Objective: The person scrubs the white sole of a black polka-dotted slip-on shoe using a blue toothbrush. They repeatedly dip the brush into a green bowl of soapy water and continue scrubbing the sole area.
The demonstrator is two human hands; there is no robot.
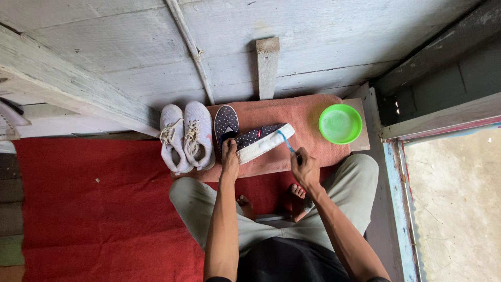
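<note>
The dark, white-dotted slip-on shoe (260,140) lay tipped on its side on the reddish mat, white sole outward, heel end gripped; its mate (226,122) stood flat just beside it; a blue toothbrush (287,143) touched the sole

Both bare arms reach forward from the bent knees. The left hand (229,156) stretches straight ahead, fingers curled and closed in a grip. The right hand (304,168) angles inward beside it, fist closed, wrist slightly bent.
</note>
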